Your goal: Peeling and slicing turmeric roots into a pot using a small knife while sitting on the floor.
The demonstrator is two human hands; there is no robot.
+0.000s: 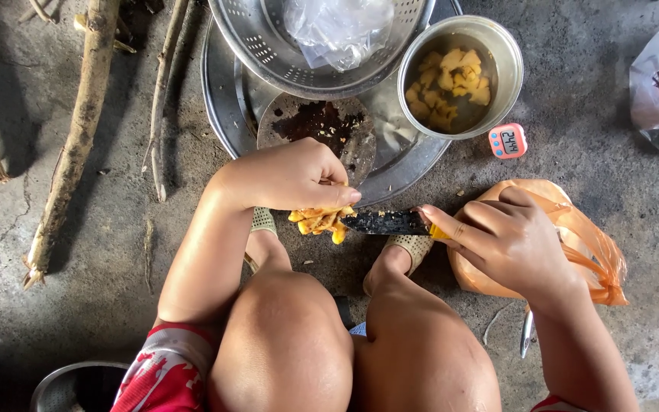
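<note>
left hand (291, 177) | covers yellow pieces (320, 221) | right hand (509, 238) hides knife (384, 222) handle (mostly)

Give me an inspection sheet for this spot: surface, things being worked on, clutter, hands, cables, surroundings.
Surface: cracked grey concrete floor.
Job's things: yellow cut pieces under the left hand; dark knife blade beside them; metal pot holding more yellow pieces in water.
Clutter: metal colander with clear plastic bag, round metal tray, orange plastic bag, pink timer.
Grippers: left hand presses the pieces; right hand grips the knife handle.
Cables: nothing seen.
Surroundings: wooden sticks lying at left.
</note>
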